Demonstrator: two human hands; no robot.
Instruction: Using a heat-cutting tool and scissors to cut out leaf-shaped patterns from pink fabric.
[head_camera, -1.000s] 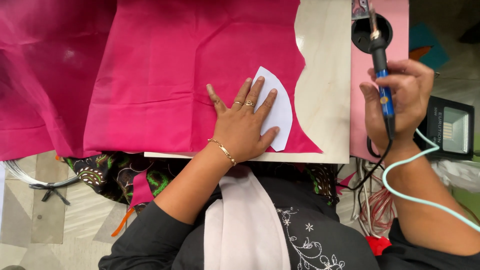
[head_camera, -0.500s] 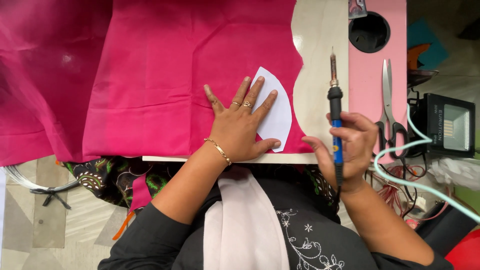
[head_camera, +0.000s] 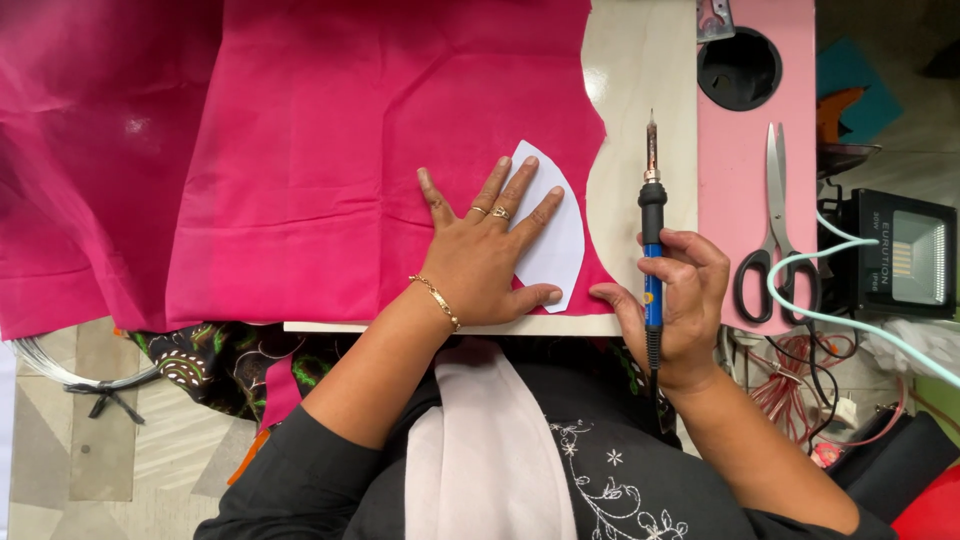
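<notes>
1. The left hand (head_camera: 487, 262) lies flat with its fingers spread, pressing a white curved paper template (head_camera: 553, 225) onto the pink fabric (head_camera: 330, 170); its grip is apart and clamps nothing, it only holds the paper down.
2. The template sits at the right-hand edge of the fabric, near the scalloped cut border; the fabric covers most of the pale desk (head_camera: 640, 90) and hangs off its left side.
3. The right hand (head_camera: 683, 305) has its grip closed round the blue and black handle of a soldering iron (head_camera: 651, 230); the iron stands roughly upright in the picture, metal tip pointing away from the person, above bare desk just beside the fabric edge and apart from the template.
4. The step in hand looks like lining up the hot tip with the template's curved edge; whether the tip touches the desk cannot be told.
5. The next move seems to call for bringing the tip left to the template's outline while the left hand keeps the paper from sliding; fingers lie near that line, so care is needed.
6. Scissors (head_camera: 776, 235) rest on a pink board (head_camera: 755, 140) to the right, near a small floodlight (head_camera: 900, 255).
</notes>
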